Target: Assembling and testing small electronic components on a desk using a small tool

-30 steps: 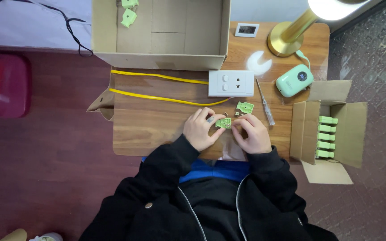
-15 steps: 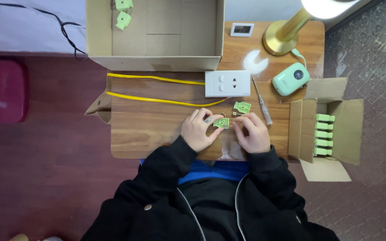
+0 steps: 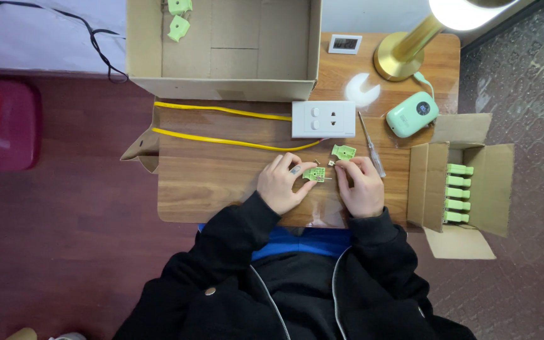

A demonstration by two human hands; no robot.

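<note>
My left hand [image 3: 283,184] pinches a small green plug half [image 3: 314,173] just above the wooden table [image 3: 209,179]. My right hand [image 3: 360,186] sits close beside it, fingertips pinched on a tiny metal part near the plug half; what it is cannot be told. A second green plug piece [image 3: 344,152] lies on the table just beyond my right fingers. A screwdriver [image 3: 371,145] lies to the right of it.
A white wall socket [image 3: 323,119] with a yellow cable [image 3: 221,110] lies mid-table. A large open cardboard box [image 3: 221,44] holds two green pieces. A small box [image 3: 461,186] at right holds several green plugs. A brass lamp [image 3: 404,53], mint device [image 3: 412,114] and small clock [image 3: 345,44] stand behind.
The hands have stayed at the same spot with the green piece between them; only the camera has shifted slightly.
</note>
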